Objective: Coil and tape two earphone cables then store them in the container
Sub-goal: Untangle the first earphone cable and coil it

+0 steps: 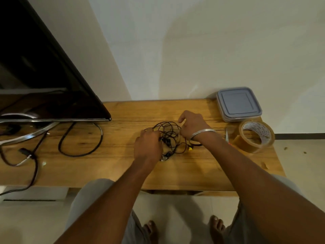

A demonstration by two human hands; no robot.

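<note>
A tangle of thin black earphone cables point(171, 136) lies on the wooden table point(123, 166) between my hands. My left hand point(148, 147) is closed on the tangle's left side, near the earbuds. My right hand point(191, 125), with a metal bangle on the wrist, pinches the cable at the tangle's right edge. A yellow plug tip point(190, 148) shows beside my right wrist. A roll of brown tape point(255, 136) stands at the right. Behind it sits a clear square container with a grey lid point(239, 103), lid on.
A black TV point(44, 71) on a curved metal stand point(26, 134) fills the left, with thick black power cords point(80, 143) looped on the table. Scissors point(227, 136) lie partly hidden between my right forearm and the tape. The wall rises right behind the table.
</note>
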